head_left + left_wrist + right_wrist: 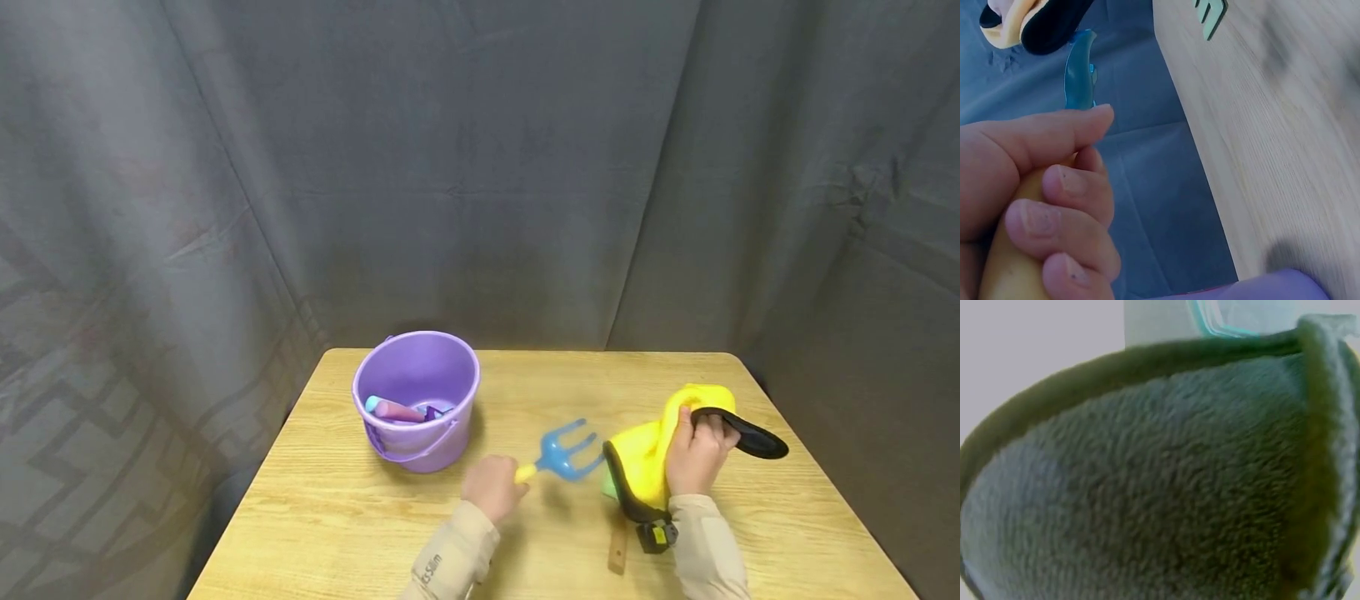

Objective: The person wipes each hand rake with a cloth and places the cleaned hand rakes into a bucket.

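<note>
Fork (556, 456) gripped, bucket (452, 447) contents (400, 411) (head view only)

Wooden handle (617, 552): top end hidden by yellow cloth (641, 458) at 4 o'clock, head view.
Blue fork (555, 457): blurred, same view, 5 o'clock.
Purple bucket (450, 446): contents (399, 411) partly masked; cut off at 5 o'clock, left wrist view.
Right grip (697, 458): concealed, right wrist view.

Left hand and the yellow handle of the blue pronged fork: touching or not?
Touching. The left wrist view shows it: the left hand grips the yellow handle of the blue pronged fork, fingers curled round it.
</note>
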Motion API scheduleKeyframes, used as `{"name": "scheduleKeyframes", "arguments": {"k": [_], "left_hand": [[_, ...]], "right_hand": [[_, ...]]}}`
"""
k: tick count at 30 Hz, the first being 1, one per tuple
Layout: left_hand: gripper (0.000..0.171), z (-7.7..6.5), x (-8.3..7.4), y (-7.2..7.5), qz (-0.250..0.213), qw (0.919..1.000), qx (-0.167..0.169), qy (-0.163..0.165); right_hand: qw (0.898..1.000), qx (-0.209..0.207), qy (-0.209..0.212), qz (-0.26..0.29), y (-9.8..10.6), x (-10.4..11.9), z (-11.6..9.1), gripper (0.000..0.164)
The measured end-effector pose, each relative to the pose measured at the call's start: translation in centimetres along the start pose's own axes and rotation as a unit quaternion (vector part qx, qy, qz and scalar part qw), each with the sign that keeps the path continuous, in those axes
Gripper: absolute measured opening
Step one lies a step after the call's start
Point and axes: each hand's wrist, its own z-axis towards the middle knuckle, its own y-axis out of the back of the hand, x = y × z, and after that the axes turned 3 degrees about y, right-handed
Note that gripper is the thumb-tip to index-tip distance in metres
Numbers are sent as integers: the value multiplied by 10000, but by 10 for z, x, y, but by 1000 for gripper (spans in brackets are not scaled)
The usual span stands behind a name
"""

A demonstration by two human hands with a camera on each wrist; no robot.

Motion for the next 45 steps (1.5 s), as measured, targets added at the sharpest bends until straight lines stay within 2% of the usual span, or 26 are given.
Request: {"name": "scheduleKeyframes", "arguments": {"k": [4,8,12,15,21,23,25,27,33,37,42,45], "left_hand": [[28,3,3,0,105,9999,-36,127],[27,5,3,1,48,9998,-36,213],[27,7,1,1,-84,9995,47,301],[28,8,-2,2,-4,9997,76,247],[31,7,-11,2,304,9995,-71,-56],[32,6,-14,3,404,9989,-178,-170],[33,4,-17,5,484,9979,-340,-276],[35,2,-18,6,586,9959,-554,-407],[38,-2,-19,9,651,9894,-1091,-701],[36,-3,-20,11,625,9886,-1142,-758],[32,-4,-20,11,702,9897,-979,-775],[31,-4,-21,11,705,9907,-885,-761]], "right_hand": [[9989,201,420,62,1,3,0,28],[9899,555,1240,409,-2,12,-5,37],[9699,984,2072,817,-9,26,-14,47],[9515,1396,2599,868,-16,35,-21,49],[9147,2139,3411,339,-26,41,-34,52],[9041,2388,3544,49,-28,41,-38,47],[8973,2630,3538,-248,-29,40,-40,37],[8961,2851,3358,-534,-29,40,-41,29],[9056,3267,2473,-1095,-27,45,-42,25],[9091,3374,2093,-1261,-26,48,-41,24],[9108,3374,1962,-1345,-26,47,-42,25],[9084,3422,1958,-1394,-27,45,-43,26]]}}
